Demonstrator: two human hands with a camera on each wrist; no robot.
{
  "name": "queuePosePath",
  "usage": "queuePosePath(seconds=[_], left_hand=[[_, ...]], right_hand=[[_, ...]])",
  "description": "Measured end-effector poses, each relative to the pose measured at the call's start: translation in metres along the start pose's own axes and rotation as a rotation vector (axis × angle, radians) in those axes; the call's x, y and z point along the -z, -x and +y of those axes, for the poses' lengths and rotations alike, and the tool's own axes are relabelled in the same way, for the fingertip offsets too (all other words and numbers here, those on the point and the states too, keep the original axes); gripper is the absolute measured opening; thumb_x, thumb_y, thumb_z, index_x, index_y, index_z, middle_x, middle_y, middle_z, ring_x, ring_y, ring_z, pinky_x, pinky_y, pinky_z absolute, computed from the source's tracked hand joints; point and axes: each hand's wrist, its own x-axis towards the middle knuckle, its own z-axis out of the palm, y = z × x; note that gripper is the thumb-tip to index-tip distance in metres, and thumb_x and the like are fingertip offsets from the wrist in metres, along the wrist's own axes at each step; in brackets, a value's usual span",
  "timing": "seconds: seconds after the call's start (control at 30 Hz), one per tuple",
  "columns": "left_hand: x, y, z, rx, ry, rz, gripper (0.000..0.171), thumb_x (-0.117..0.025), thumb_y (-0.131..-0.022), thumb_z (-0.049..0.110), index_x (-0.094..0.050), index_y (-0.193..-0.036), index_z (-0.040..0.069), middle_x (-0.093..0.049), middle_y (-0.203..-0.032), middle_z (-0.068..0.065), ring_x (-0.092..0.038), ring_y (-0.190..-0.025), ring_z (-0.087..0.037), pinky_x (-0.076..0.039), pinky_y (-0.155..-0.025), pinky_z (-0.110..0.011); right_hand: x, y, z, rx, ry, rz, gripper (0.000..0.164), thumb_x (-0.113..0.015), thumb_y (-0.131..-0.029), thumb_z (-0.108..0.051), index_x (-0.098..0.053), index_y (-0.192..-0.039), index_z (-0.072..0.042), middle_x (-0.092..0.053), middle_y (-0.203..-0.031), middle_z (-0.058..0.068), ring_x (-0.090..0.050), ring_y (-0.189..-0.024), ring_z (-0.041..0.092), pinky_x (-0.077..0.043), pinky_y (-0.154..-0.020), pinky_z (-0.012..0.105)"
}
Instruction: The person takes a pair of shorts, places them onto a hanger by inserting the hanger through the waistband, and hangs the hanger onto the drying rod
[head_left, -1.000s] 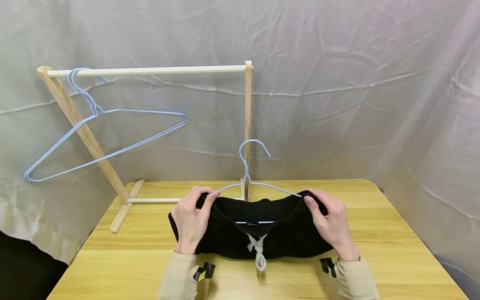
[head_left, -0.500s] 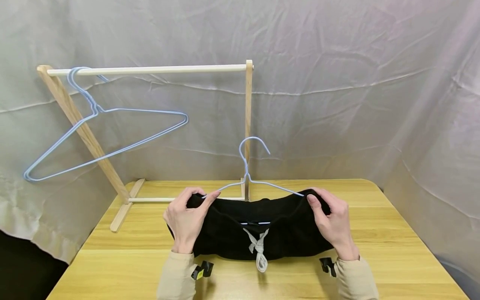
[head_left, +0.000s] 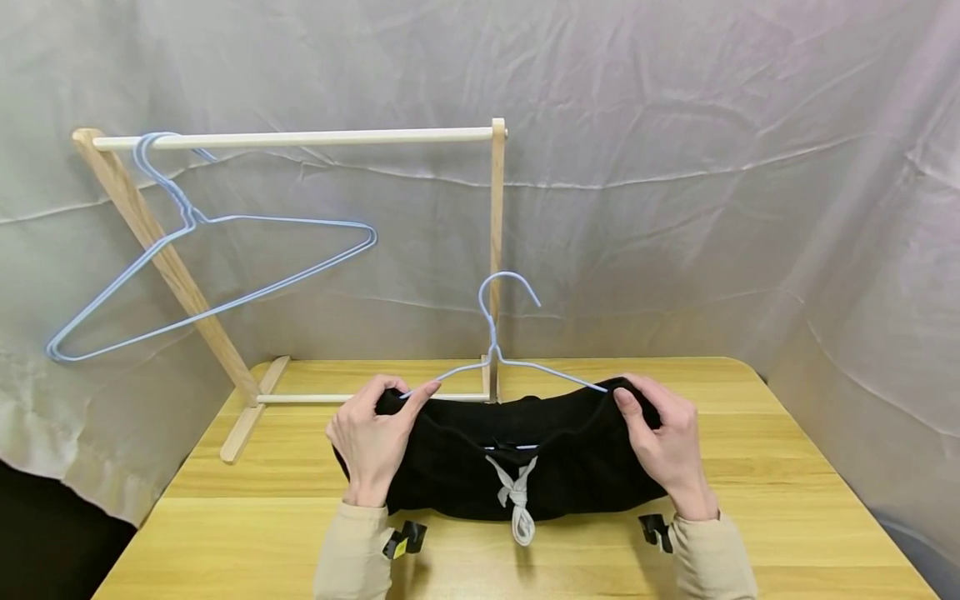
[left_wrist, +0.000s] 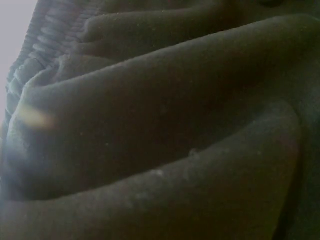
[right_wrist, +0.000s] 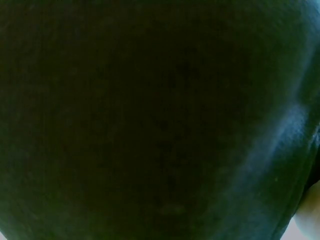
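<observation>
Black drawstring pants (head_left: 585,475) are held up above the table, with a pale grey tied cord (head_left: 517,492) at the front. Their leg length cannot be told. A light blue wire hanger (head_left: 540,367) sits inside the waist, its hook upright above the cloth and a bit of its lower bar showing in the waist opening. My left hand (head_left: 375,437) pinches the waistband's left side near the hanger's shoulder. On the opposite side, my right hand (head_left: 667,437) grips the waistband, thumb in front. Both hanger ends are hidden. Dark fabric (left_wrist: 160,110) fills the left wrist view.
A wooden rack (head_left: 497,217) stands behind on the left, with light blue hangers (head_left: 285,220) hooked on its white top rail (head_left: 330,137). Beneath lies the wood-grain table (head_left: 765,500). Grey cloth (head_left: 675,208) hangs around the back and sides.
My left hand has shifted slightly left, drawing the waistband wider, and more of the hanger's left shoulder shows. The hanger hook has risen a little. My right hand has barely moved.
</observation>
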Motion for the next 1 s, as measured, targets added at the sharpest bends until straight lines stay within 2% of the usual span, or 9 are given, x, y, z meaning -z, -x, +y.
queuePosePath(seconds=[0.17, 0.33, 0.43, 0.57, 0.7, 0.83, 1.0], left_hand=[[0.001, 0.0, 0.0, -0.024, 0.001, 0.011, 0.034, -0.086, -0.057, 0.044, -0.064, -0.062, 0.019, -0.066, -0.058, 0.005, -0.048, -0.041, -0.015, -0.027, -0.037, -0.032], [0.004, -0.002, 0.002, -0.046, -0.008, 0.054, 0.033, -0.088, -0.053, 0.038, -0.065, -0.063, 0.017, -0.066, -0.058, 0.003, -0.045, -0.041, -0.019, -0.027, -0.039, -0.033], [0.006, -0.004, 0.002, -0.055, -0.017, 0.081, 0.033, -0.088, -0.053, 0.038, -0.066, -0.064, 0.016, -0.066, -0.057, 0.002, -0.044, -0.041, -0.02, -0.027, -0.041, -0.034], [0.007, -0.006, 0.003, -0.075, -0.024, 0.1, 0.036, -0.084, -0.058, 0.047, -0.066, -0.064, 0.016, -0.064, -0.055, 0.002, -0.045, -0.04, -0.02, -0.028, -0.042, -0.034], [0.008, -0.007, 0.003, -0.098, -0.01, 0.111, 0.034, -0.085, -0.056, 0.044, -0.067, -0.064, 0.016, -0.065, -0.055, 0.003, -0.044, -0.039, -0.018, -0.029, -0.043, -0.034], [0.009, -0.007, 0.004, -0.103, -0.005, 0.109, 0.033, -0.088, -0.052, 0.038, -0.067, -0.064, 0.016, -0.065, -0.055, 0.003, -0.044, -0.038, -0.018, -0.029, -0.043, -0.034], [0.011, -0.008, 0.003, -0.088, -0.014, 0.111, 0.034, -0.088, -0.052, 0.039, -0.066, -0.063, 0.016, -0.063, -0.052, 0.002, -0.046, -0.041, -0.019, -0.028, -0.042, -0.035]], right_hand=[[-0.001, 0.0, -0.001, 0.003, -0.007, -0.013, 0.016, -0.069, -0.077, 0.011, -0.069, -0.093, 0.01, -0.07, -0.083, 0.018, -0.064, -0.08, 0.019, -0.045, -0.083, 0.013], [-0.003, -0.001, -0.004, -0.006, -0.001, -0.035, 0.018, -0.069, -0.076, 0.012, -0.07, -0.094, 0.009, -0.07, -0.085, 0.017, -0.064, -0.081, 0.021, -0.044, -0.084, 0.013], [-0.004, -0.002, -0.007, -0.033, 0.01, -0.065, 0.023, -0.068, -0.076, 0.012, -0.07, -0.098, 0.005, -0.071, -0.089, 0.015, -0.064, -0.084, 0.021, -0.044, -0.085, 0.014], [-0.005, -0.004, -0.012, -0.08, 0.029, -0.101, 0.027, -0.064, -0.08, 0.012, -0.07, -0.105, 0.002, -0.071, -0.096, 0.012, -0.063, -0.09, 0.022, -0.043, -0.087, 0.017], [-0.006, -0.008, -0.015, -0.104, 0.041, -0.103, 0.028, -0.06, -0.084, 0.011, -0.069, -0.109, 0.002, -0.07, -0.101, 0.012, -0.061, -0.096, 0.024, -0.042, -0.09, 0.024], [-0.008, -0.019, -0.017, -0.112, 0.039, -0.117, 0.026, -0.058, -0.087, 0.009, -0.068, -0.11, 0.001, -0.069, -0.103, 0.011, -0.06, -0.099, 0.023, -0.041, -0.089, 0.031], [-0.014, -0.048, -0.021, -0.155, -0.009, -0.242, 0.023, -0.058, -0.092, 0.002, -0.066, -0.113, -0.002, -0.068, -0.106, 0.007, -0.06, -0.096, 0.017, -0.045, -0.085, 0.036]])
